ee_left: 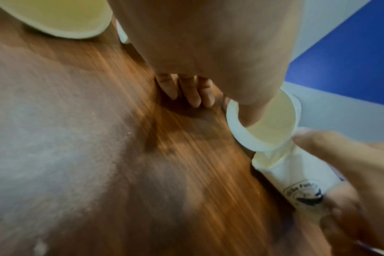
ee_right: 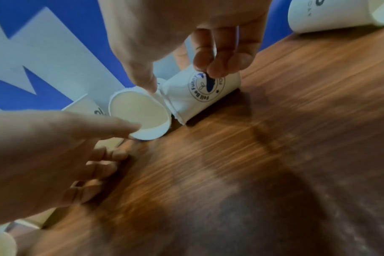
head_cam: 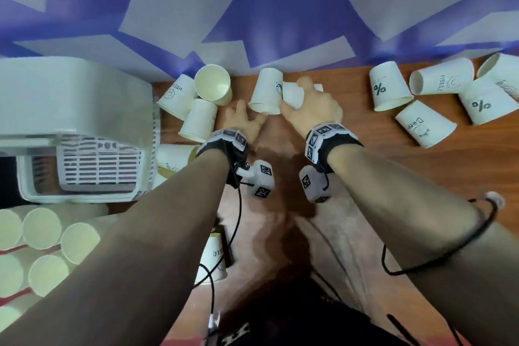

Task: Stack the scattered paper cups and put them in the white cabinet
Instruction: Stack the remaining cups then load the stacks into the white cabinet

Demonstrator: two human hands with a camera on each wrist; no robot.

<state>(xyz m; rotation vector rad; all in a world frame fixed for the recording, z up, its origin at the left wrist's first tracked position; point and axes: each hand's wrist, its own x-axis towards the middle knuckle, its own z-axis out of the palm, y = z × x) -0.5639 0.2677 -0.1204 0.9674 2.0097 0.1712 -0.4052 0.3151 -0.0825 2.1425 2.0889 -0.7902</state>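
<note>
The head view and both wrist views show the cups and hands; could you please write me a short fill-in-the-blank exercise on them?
1. The right hand grips a printed paper cup that lies on its ____.
2. The cups rest on a ____ table.
3. The left hand holds ____.
4. The white cabinet stands to the person's ____.

Missing words: side; wooden; nothing; left
</note>
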